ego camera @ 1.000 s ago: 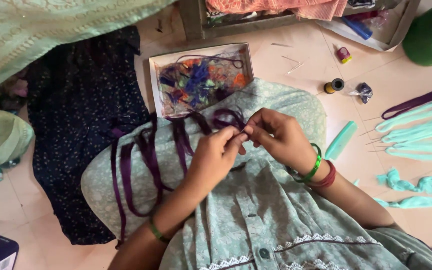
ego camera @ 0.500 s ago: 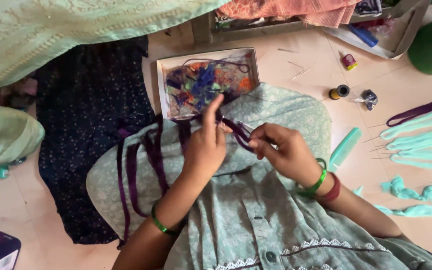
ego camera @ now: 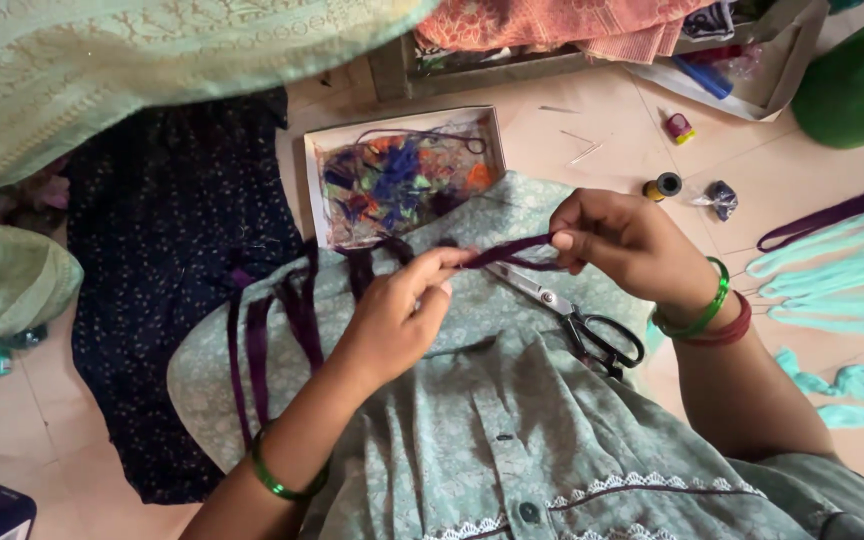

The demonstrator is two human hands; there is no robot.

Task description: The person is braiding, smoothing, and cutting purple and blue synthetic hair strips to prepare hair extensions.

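Note:
My left hand and my right hand both pinch a dark purple fabric strip stretched between them above a pale green printed garment on my lap. More purple strips trail over the garment to the left. Scissors with black handles lie on the garment just below my right hand. Green and red bangles sit on my right wrist, a green one on my left.
A shallow box of colourful fabric scraps lies beyond my hands. A dark dotted cloth covers the floor at left. Thread spools, mint green strips and a purple strip lie at right. A tray of supplies sits at the far right.
My hands have drawn apart, pulling the purple strip taut between them. My right hand has risen, uncovering the scissors on the garment.

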